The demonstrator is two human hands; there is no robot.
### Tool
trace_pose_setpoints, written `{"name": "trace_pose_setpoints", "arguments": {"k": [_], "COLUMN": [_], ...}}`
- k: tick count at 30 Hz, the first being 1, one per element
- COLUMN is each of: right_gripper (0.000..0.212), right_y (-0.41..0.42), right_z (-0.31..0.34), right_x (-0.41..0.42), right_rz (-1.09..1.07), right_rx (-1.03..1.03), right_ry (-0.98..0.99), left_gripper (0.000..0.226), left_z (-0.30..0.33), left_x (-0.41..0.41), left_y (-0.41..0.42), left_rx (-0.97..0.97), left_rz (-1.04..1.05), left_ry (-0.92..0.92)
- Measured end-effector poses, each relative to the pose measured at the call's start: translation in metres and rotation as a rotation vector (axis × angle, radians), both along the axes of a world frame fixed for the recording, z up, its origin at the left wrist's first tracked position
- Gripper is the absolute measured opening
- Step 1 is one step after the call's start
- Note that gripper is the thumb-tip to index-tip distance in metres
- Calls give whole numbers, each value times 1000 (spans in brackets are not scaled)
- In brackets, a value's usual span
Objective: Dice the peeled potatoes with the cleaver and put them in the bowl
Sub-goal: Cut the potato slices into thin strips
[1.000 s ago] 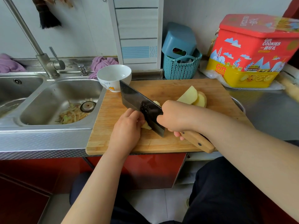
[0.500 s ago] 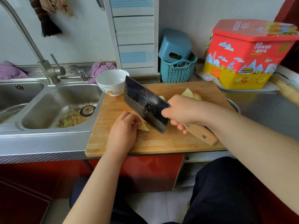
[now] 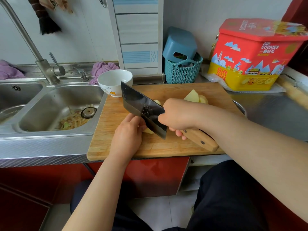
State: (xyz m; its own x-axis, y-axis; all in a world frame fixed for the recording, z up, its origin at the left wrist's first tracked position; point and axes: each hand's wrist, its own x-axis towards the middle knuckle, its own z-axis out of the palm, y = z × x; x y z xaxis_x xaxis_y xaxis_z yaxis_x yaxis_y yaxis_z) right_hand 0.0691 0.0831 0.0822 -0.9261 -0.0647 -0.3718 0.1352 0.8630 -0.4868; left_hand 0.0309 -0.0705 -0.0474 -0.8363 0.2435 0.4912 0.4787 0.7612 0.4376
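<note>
**Potato dicing, early stage**

The white ceramic bowl (image 3: 115,82), at the far left corner of the wooden cutting board (image 3: 175,145) on the counter, is showing no dice yet. Pale peeled potato halves (image 3: 195,97) are waiting uncut at the far edge. The right hand (image 3: 178,115) is clenching the dark steel cleaver (image 3: 143,110) by its wooden handle. The left hand (image 3: 128,135) is pinning a potato piece (image 3: 148,131) against the blade, fingers curled.
</note>
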Motion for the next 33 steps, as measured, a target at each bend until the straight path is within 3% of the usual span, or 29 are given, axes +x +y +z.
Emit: {"name": "trace_pose_setpoints", "arguments": {"k": [9, 17, 33], "right_gripper": [20, 13, 20], "right_y": [-4, 25, 0], "right_z": [-16, -19, 0], "right_x": [-4, -10, -1], "right_rz": [9, -107, -3], "right_rx": [83, -148, -24], "right_ry": [-48, -70, 16], "left_gripper": [7, 9, 5], "left_z": [-5, -8, -5], "left_x": [-4, -1, 1], "left_y": [-2, -5, -6], "left_rx": [20, -20, -44], "left_rz": [8, 64, 48], "left_ry": [-8, -1, -14]}}
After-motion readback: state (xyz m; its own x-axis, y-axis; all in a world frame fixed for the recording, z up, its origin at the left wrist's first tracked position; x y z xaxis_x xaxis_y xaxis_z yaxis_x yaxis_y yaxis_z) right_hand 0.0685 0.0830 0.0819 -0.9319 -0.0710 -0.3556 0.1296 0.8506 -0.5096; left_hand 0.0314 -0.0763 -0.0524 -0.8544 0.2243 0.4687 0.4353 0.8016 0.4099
